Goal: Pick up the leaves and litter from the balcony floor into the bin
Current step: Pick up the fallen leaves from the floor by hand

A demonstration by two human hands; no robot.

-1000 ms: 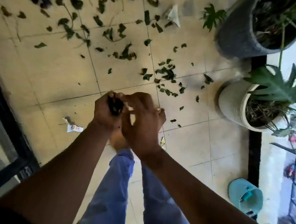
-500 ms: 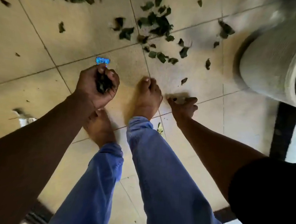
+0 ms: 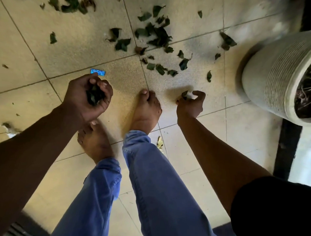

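Note:
My left hand (image 3: pixel 86 96) is cupped around a bunch of dark green leaves (image 3: pixel 94 97), held above the tiled floor. Down at the floor, my right hand (image 3: pixel 191 102) pinches a small leaf (image 3: pixel 184 94) and a white scrap between its fingertips, just right of my bare foot. Several dark leaves (image 3: pixel 157 35) lie scattered on the tiles ahead. A small blue wrapper (image 3: pixel 97 72) lies just beyond my left hand. A yellowish leaf (image 3: pixel 160 142) lies by my right leg. No bin is in view.
A ribbed white plant pot (image 3: pixel 276 76) stands at the right, close to my right hand. A white paper scrap (image 3: pixel 10 132) lies at the left edge. My bare feet and blue trouser legs fill the middle. A dark floor strip (image 3: pixel 287 149) runs along the right.
My hands have parted: the left still holds its leaves, the right dropped to the floor and closed on a small leaf. The view has tipped down and nearer the floor.

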